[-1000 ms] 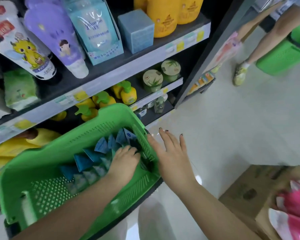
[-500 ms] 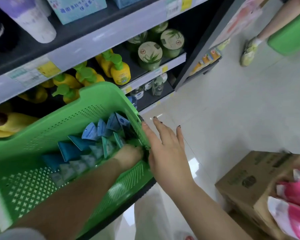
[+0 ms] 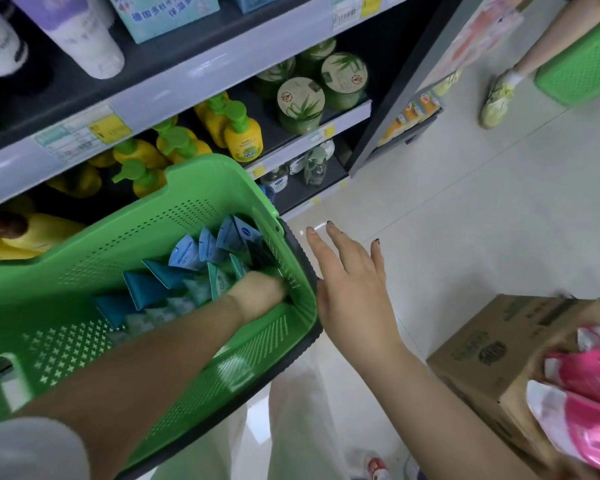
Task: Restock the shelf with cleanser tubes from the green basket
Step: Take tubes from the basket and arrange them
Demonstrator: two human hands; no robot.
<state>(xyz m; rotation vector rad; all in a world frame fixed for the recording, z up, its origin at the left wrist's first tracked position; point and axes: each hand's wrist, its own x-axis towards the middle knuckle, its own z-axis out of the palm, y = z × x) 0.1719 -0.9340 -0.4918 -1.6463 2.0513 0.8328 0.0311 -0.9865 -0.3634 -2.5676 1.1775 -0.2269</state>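
Cleanser tubes [image 3: 174, 275], blue and teal, lie heaped inside the green basket [image 3: 84, 265], crowded toward its right end wall. We take the basket as our landmark. Our left hand [image 3: 257, 292] is plunged into the basket's right corner among the tubes, fingers buried out of sight, so we cannot tell whether it grips one yet; we judge it is digging for a tube to lift out. Our right hand [image 3: 354, 289] is just outside the basket's right wall, fingers straight and spread, holding nothing, its thumb edge close against the dark rim, likely steadying the basket while the other hand rummages. Beyond the basket's far side runs the shelf [image 3: 194, 74], with yellow pump bottles [image 3: 239, 133] directly behind the rim. To the basket's right, on the floor, stands a cardboard box [image 3: 499, 358].
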